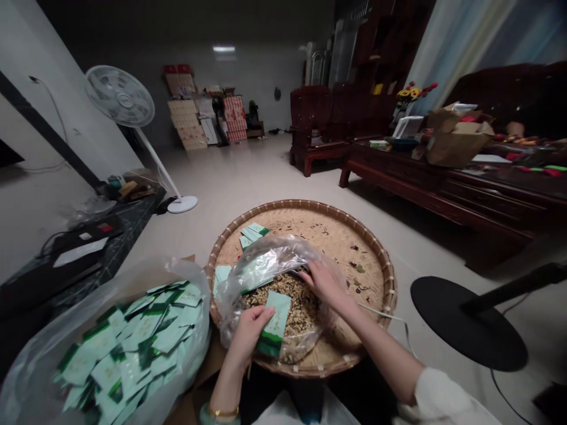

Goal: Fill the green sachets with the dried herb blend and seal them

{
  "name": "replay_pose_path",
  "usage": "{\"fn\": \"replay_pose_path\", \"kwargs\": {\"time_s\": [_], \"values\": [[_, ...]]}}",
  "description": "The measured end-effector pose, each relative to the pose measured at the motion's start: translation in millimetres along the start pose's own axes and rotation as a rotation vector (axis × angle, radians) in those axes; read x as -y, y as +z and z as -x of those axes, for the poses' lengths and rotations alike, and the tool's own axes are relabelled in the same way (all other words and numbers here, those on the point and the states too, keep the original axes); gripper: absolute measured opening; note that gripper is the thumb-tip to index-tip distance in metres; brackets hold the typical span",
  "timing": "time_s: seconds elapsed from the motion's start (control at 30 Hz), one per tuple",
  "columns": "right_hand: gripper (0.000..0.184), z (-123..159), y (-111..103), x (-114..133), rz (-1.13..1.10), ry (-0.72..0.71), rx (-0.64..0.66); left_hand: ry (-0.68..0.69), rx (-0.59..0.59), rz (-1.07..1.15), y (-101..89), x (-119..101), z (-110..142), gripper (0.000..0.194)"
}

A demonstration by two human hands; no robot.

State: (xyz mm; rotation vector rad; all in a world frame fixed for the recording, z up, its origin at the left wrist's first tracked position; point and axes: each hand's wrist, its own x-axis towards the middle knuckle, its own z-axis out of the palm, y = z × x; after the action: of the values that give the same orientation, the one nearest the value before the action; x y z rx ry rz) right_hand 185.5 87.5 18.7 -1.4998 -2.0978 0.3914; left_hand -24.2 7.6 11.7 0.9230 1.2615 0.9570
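My left hand (250, 333) pinches a pale green packet (275, 319) with a dark green lower band, over the near left of an open clear plastic bag (270, 254). Inside the bag lies a heap of dried, chopped tan-brown pieces (302, 304). Reaching into its far right side, my right hand (325, 282) has its fingers curled at the edge of the heap; what they hold is too dark to make out. The bag sits in a round woven bamboo tray (372, 242). More green packets (253, 233) lie on the tray's far left, beside the bag.
Left of the tray, a large translucent bag (186, 268) is full of green packets (142, 324). A black round stand base (469, 321) is on the floor at right. A white fan (121, 97), stacked boxes (188, 121) and dark wooden furniture (398, 171) stand farther off.
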Motion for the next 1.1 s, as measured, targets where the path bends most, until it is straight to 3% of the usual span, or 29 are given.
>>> {"fn": "replay_pose_path", "kwargs": {"time_s": [0.13, 0.2, 0.37, 0.47, 0.5, 0.57, 0.6, 0.63, 0.7, 0.8, 0.9, 1.0, 1.1], "values": [[0.024, 15.8, 14.1, 37.5, -0.345, -0.101, 0.085, 0.033, 0.066, -0.096, 7.1, -3.4, 3.3, 0.042], [0.027, 21.6, 20.1, 49.2, -0.453, -0.085, 0.084, 0.045, 0.093, -0.113, 11.9, -4.5, 5.2, 0.041], [0.036, 24.8, 24.0, 48.6, -0.722, 0.038, 0.131, -0.005, 0.132, -0.037, 13.3, -4.4, 11.2, 0.035], [0.046, 23.2, 23.2, 35.4, -1.007, 0.258, 0.249, 0.063, -0.11, 0.275, -4.4, -14.0, 17.8, 0.031], [0.051, 23.0, 23.6, 30.5, -1.066, 0.314, 0.272, 0.168, -0.282, 0.459, -12.7, -19.4, 20.8, 0.034], [0.054, 23.5, 26.3, 22.4, -1.086, 0.374, 0.288, 0.388, -0.514, 0.726, -27.4, -30.1, 26.9, 0.041], [0.053, 24.3, 28.4, 19.7, -1.048, 0.384, 0.293, 0.464, -0.575, 0.78, -31.9, -33.8, 29.2, 0.045], [0.05, 25.2, 30.8, 18.3, -0.982, 0.373, 0.3, 0.498, -0.563, 0.769, -33.6, -35.5, 30.6, 0.05], [0.039, 27.7, 35.4, 18.7, -0.785, 0.276, 0.301, 0.454, -0.444, 0.575, -28.9, -32.8, 28.1, 0.048], [0.018, 32.6, 39.9, 23.6, -0.441, 0.07, 0.256, 0.303, -0.179, -0.128, -12.3, -21.9, 7.8, 0.034], [0.017, 39.3, 41.8, 26.9, -0.165, 0.003, 0.27, 0.242, -0.265, -0.794, -6.7, -19.2, -26.5, 0.032], [0.019, 45.4, 43.9, 26.3, -0.019, -0.005, 0.35, 0.125, -0.293, -0.875, -20.6, -26.0, -59.9, 0.044], [0.018, 48.4, 46.9, 24.6, 0.004, -0.02, 0.371, 0.104, -0.266, -0.898, -41.6, -32.7, -82.1, 0.059]]}}
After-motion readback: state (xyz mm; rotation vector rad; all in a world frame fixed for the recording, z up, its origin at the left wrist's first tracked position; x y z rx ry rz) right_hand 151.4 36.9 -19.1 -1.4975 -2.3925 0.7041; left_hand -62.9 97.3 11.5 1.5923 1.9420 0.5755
